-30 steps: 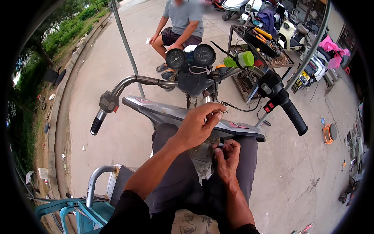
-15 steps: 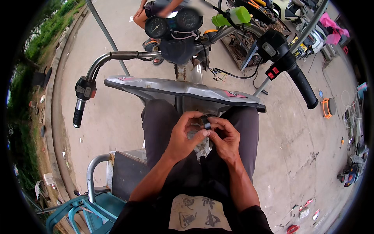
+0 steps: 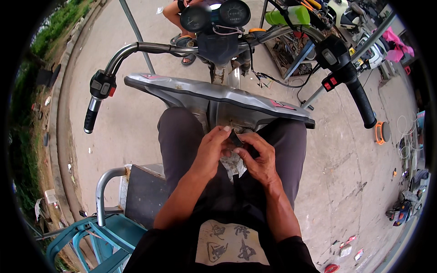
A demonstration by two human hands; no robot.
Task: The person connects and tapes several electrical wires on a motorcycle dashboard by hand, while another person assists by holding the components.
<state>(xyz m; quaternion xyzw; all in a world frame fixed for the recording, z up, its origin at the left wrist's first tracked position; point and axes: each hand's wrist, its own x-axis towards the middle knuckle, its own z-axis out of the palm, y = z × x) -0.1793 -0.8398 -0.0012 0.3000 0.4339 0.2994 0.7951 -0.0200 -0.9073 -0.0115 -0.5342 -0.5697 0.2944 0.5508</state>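
Note:
Between my knees, both hands work close together on a small roll of black tape [image 3: 236, 138]. My left hand [image 3: 210, 150] is closed, its thumb raised and pressed against the fingers at the roll's upper left edge. Curled around the roll's other side is my right hand [image 3: 259, 154], thumb below and fingers above. The fingers hide much of the roll. A thin strand seems to stick up by my left thumb, too small to make out. Just beyond the hands is the silver front shield [image 3: 205, 93] of a three-wheeled vehicle.
Handlebars [image 3: 166, 48] with black grips and round gauges [image 3: 235, 12] span the front. Loose wires [image 3: 261, 77] hang below them. A green bottle [image 3: 291, 16] is fixed to the bar. Someone's leg [image 3: 173, 18] shows beyond. A teal plastic chair [image 3: 102, 241] stands at lower left.
My left thumb has gone up and away from the right thumb, and the roll has turned in my fingers. The view has shifted slightly; the other person's hand has moved.

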